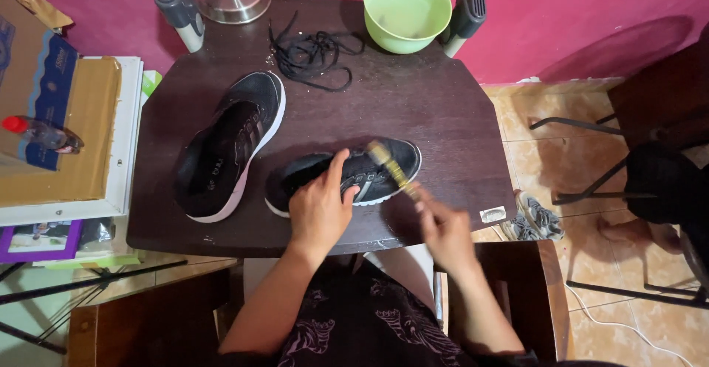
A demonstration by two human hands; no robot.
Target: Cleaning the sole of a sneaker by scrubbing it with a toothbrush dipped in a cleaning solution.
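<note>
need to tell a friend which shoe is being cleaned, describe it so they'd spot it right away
On the dark wooden table lie two black shoes with white soles. It is the nearer shoe, lying sideways at the front edge, pinned by the left hand while the right hand works a brush on it; the other shoe lies untouched.

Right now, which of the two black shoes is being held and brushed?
The smaller-looking shoe nearer the person, lying crosswise: the left hand grips it while the right hand works a brush on it. The other shoe lies untouched.
</note>
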